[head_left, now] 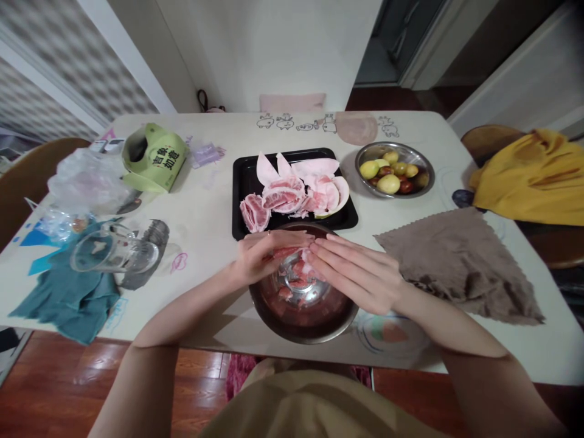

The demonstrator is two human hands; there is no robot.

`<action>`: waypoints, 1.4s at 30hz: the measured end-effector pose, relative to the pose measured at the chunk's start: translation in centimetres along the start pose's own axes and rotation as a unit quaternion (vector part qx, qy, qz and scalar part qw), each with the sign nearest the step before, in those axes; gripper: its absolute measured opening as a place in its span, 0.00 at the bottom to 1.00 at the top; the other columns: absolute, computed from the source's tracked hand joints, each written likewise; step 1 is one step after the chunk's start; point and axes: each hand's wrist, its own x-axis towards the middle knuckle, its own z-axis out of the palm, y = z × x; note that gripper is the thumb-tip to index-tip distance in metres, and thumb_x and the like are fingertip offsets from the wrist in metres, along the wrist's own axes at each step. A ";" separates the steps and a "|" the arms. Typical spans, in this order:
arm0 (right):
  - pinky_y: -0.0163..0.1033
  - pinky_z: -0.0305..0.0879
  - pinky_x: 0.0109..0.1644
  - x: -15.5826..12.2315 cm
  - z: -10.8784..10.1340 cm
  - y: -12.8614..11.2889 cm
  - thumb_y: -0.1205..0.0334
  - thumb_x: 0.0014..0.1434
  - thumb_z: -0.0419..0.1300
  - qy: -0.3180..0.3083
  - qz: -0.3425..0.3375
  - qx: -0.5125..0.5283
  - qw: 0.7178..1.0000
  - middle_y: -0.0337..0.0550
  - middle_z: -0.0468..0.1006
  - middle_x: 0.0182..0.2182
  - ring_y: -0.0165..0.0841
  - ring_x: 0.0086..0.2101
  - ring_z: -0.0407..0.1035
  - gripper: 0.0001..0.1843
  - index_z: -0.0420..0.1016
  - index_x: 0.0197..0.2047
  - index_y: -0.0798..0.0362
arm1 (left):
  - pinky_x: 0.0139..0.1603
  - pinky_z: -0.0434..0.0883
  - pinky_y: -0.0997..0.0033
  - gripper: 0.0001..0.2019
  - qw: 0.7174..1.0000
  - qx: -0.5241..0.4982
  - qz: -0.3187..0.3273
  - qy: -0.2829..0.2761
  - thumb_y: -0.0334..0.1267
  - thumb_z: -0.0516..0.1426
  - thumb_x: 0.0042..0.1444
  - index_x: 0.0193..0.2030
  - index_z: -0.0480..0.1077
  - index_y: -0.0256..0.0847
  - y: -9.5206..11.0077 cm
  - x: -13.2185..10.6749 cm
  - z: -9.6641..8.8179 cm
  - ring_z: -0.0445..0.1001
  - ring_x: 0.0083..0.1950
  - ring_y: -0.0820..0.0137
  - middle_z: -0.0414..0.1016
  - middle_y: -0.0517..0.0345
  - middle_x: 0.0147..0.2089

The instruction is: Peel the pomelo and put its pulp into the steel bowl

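Observation:
Both hands are over a steel bowl (303, 331) near the front edge of the table. Fingers of my left hand (262, 252) curl round a pink-red pomelo segment (286, 251). My right hand (358, 271) has its fingers pressed together, their tips meeting the left fingertips at the segment; its thumb is hidden. Loose bits of pomelo flesh (285, 294) lie inside the bowl. Just behind it, a black tray (241, 176) bears peeled pomelo chunks (283, 196), pale membranes and curved pieces of rind (314, 166).
A steel bowl of yellow and red fruit (395, 173) stands at back right. A brown cloth (465, 261) lies to the right. Leftward are a glass pitcher (114, 249) on its side, a teal cloth (75, 295), a clear plastic bag (89, 179) and a green carton (157, 161).

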 end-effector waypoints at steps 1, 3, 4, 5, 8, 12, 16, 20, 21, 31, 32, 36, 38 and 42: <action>0.45 0.76 0.66 0.0 0.0 0.0 0.71 0.66 0.64 -0.003 0.005 0.005 1.000 0.47 0.85 0.51 0.39 0.55 0.78 0.16 0.79 0.57 0.56 | 0.52 0.83 0.71 0.17 1.000 -0.008 0.008 -0.009 0.27 0.59 0.66 0.61 0.73 0.40 -0.3 0.0 -0.1 0.84 0.56 0.66 0.85 0.49 0.52; 0.47 0.76 0.66 0.0 -0.1 -0.3 0.71 0.67 0.62 -0.022 0.022 0.005 0.999 0.48 0.85 0.51 0.39 0.56 0.77 0.16 0.79 0.57 0.56 | 0.53 0.84 0.69 0.17 0.999 -0.021 0.021 -0.032 0.29 0.59 0.67 0.62 0.72 0.40 -0.8 0.0 -0.3 0.83 0.58 0.64 0.84 0.48 0.53; 0.48 0.76 0.66 0.1 -0.2 -0.4 0.72 0.68 0.62 -0.033 0.030 0.001 0.999 0.48 0.84 0.52 0.39 0.57 0.77 0.16 0.78 0.57 0.57 | 0.54 0.83 0.68 0.17 0.998 -0.025 0.025 -0.045 0.30 0.59 0.68 0.62 0.72 0.41 -1.0 0.0 -0.4 0.82 0.59 0.64 0.84 0.48 0.54; 0.48 0.76 0.66 0.1 -0.2 -0.6 0.73 0.68 0.61 -0.038 0.031 -0.005 0.999 0.48 0.84 0.52 0.39 0.57 0.77 0.16 0.78 0.57 0.57 | 0.55 0.83 0.66 0.18 0.998 -0.025 0.029 -0.054 0.30 0.59 0.68 0.63 0.71 0.42 -1.2 0.0 -0.5 0.82 0.59 0.63 0.83 0.48 0.55; 0.48 0.77 0.65 0.2 -0.1 -0.8 0.74 0.67 0.61 -0.026 0.006 -0.022 0.999 0.51 0.85 0.51 0.41 0.57 0.77 0.15 0.78 0.56 0.60 | 0.57 0.83 0.64 0.21 0.997 -0.002 0.044 -0.069 0.29 0.59 0.67 0.66 0.69 0.42 -1.2 0.3 -0.8 0.81 0.60 0.62 0.82 0.46 0.58; 0.50 0.77 0.65 0.1 0.3 -1.0 0.73 0.67 0.61 -0.018 0.003 -0.025 1.000 0.52 0.84 0.51 0.43 0.58 0.76 0.15 0.78 0.56 0.61 | 0.62 0.81 0.62 0.21 0.992 0.046 0.063 -0.100 0.28 0.56 0.69 0.67 0.68 0.41 -0.5 0.8 -1.2 0.79 0.63 0.62 0.79 0.44 0.61; 0.50 0.77 0.65 -0.2 0.6 -1.2 0.73 0.66 0.62 -0.022 0.017 -0.029 0.999 0.50 0.84 0.52 0.43 0.58 0.76 0.15 0.79 0.56 0.58 | 0.65 0.80 0.61 0.19 0.984 0.107 0.069 -0.123 0.27 0.54 0.70 0.65 0.69 0.42 0.2 0.9 -1.4 0.79 0.63 0.63 0.80 0.46 0.61; 0.50 0.78 0.64 -0.4 0.9 -1.4 0.73 0.65 0.63 -0.011 0.017 -0.036 0.999 0.50 0.85 0.51 0.43 0.57 0.76 0.15 0.80 0.54 0.58 | 0.65 0.80 0.60 0.21 0.980 0.141 0.090 -0.106 0.25 0.56 0.68 0.67 0.67 0.36 0.3 0.7 -1.0 0.78 0.64 0.61 0.80 0.42 0.60; 0.50 0.78 0.64 -0.4 0.9 -1.5 0.73 0.65 0.63 -0.009 0.016 -0.038 0.999 0.51 0.85 0.50 0.43 0.57 0.76 0.15 0.80 0.54 0.58 | 0.65 0.80 0.59 0.22 0.980 0.146 0.092 -0.100 0.25 0.56 0.68 0.67 0.66 0.35 0.3 0.6 -0.9 0.78 0.64 0.61 0.80 0.42 0.60; 0.49 0.77 0.65 0.4 -0.1 -1.9 0.71 0.69 0.59 -0.026 0.015 -0.049 0.998 0.52 0.85 0.50 0.42 0.57 0.76 0.12 0.79 0.53 0.60 | 0.64 0.79 0.70 0.30 0.981 0.175 0.077 -0.040 0.23 0.60 0.64 0.72 0.62 0.39 0.6 0.1 -0.7 0.79 0.63 0.65 0.81 0.50 0.60; 0.49 0.77 0.65 0.4 0.0 -1.5 0.71 0.69 0.58 -0.020 0.018 -0.048 0.998 0.51 0.85 0.49 0.41 0.57 0.76 0.12 0.79 0.53 0.59 | 0.63 0.80 0.71 0.30 0.982 0.170 0.073 -0.025 0.23 0.61 0.64 0.71 0.63 0.40 0.7 0.1 -0.5 0.80 0.62 0.66 0.81 0.51 0.59; 0.46 0.77 0.65 0.1 0.5 -0.1 0.70 0.70 0.59 0.036 -0.036 -0.067 0.996 0.47 0.86 0.47 0.39 0.55 0.78 0.11 0.80 0.52 0.57 | 0.56 0.82 0.75 0.27 0.990 0.134 0.022 0.037 0.25 0.63 0.63 0.67 0.67 0.43 0.9 0.1 0.1 0.84 0.54 0.69 0.84 0.55 0.55; 0.46 0.77 0.64 0.1 0.4 0.4 0.70 0.70 0.59 0.049 -0.061 -0.074 0.994 0.49 0.86 0.47 0.40 0.54 0.79 0.11 0.81 0.51 0.59 | 0.54 0.83 0.75 0.26 0.991 0.123 -0.005 0.044 0.26 0.64 0.63 0.66 0.68 0.44 0.9 0.2 0.2 0.85 0.52 0.70 0.84 0.55 0.54; 0.47 0.77 0.64 0.3 -0.5 0.7 0.69 0.70 0.60 0.036 -0.040 -0.075 0.996 0.49 0.86 0.48 0.40 0.55 0.78 0.12 0.80 0.53 0.59 | 0.55 0.83 0.74 0.26 0.991 0.126 -0.003 0.039 0.27 0.62 0.65 0.68 0.65 0.46 0.7 0.3 0.1 0.84 0.53 0.71 0.85 0.56 0.53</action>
